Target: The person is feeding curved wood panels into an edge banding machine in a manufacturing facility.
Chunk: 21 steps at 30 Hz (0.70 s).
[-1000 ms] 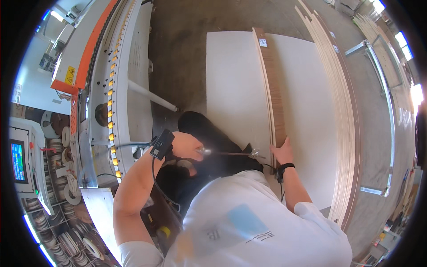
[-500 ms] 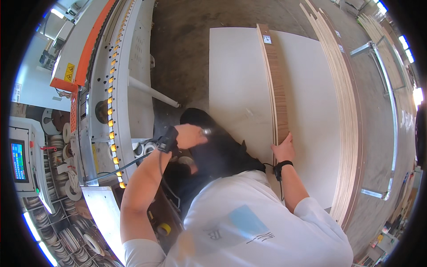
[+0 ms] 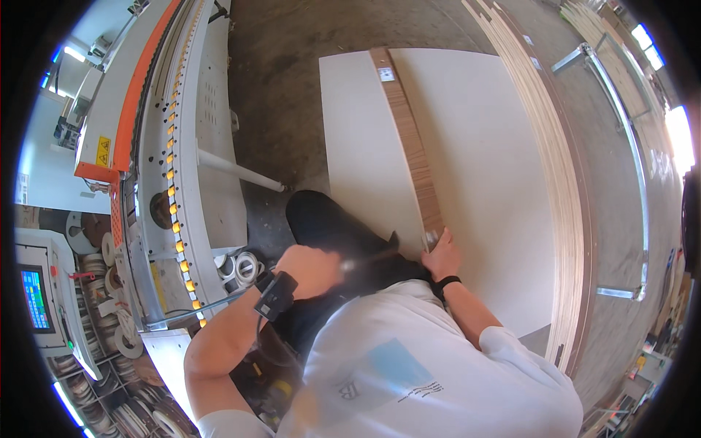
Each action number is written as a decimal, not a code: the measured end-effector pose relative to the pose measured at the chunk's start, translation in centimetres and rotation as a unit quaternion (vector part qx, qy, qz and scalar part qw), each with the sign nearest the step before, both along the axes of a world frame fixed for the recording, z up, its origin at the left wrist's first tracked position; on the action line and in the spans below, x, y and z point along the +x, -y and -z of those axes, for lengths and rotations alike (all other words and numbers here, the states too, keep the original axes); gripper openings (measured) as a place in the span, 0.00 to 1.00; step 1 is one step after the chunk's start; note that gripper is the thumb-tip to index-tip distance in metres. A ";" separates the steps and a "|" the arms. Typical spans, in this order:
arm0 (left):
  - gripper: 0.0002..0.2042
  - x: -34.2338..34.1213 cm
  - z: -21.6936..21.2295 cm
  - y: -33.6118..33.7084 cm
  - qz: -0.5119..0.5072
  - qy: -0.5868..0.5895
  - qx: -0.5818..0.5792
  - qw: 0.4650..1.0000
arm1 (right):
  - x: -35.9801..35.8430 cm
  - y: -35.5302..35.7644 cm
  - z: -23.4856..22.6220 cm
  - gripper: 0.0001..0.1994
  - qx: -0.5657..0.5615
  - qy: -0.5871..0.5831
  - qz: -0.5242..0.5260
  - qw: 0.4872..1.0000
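Observation:
A narrow wood-grain board strip [image 3: 410, 135] stretches away from me, slanting to the left at its far end, over a large pale panel [image 3: 482, 175]. My right hand [image 3: 443, 255] is closed on its near end. A small pale label [image 3: 386, 74] sits near the strip's far end. My left hand [image 3: 312, 270] is held over my dark-clad lap, with its fingers closed round something small and shiny. Motion blur hides what kind of thing that is.
To the left runs a long machine with yellow rollers [image 3: 174, 208] and an orange cover edge. A control panel with a screen [image 3: 34, 299] stands near shelved edging rolls. On the right are stacked long boards [image 3: 555, 160] and a metal tube frame [image 3: 634, 153].
The strip's far end has swung left and its wood-grain face now shows more broadly. My left hand has come nearer my body and toward the strip's near end. The whole view has shifted slightly.

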<state>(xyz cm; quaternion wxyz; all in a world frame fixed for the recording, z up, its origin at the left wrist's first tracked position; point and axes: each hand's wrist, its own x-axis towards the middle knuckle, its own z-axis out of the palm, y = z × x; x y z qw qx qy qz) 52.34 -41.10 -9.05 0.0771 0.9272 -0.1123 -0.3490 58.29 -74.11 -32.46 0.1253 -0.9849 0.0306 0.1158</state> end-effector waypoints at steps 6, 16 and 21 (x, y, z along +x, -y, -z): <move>0.18 3.4 2.1 -5.3 -0.227 0.147 0.089 0.958 | -0.5 -1.6 -0.2 0.46 0.044 -0.004 -0.049 0.998; 0.23 0.1 2.4 -8.5 -0.215 0.083 0.093 0.969 | -0.3 -1.3 -0.5 0.45 0.105 -0.001 -0.064 0.992; 0.24 -4.3 1.3 -8.2 -0.210 0.072 0.068 0.973 | 2.4 -2.1 -0.6 0.49 0.091 -0.003 -0.056 0.994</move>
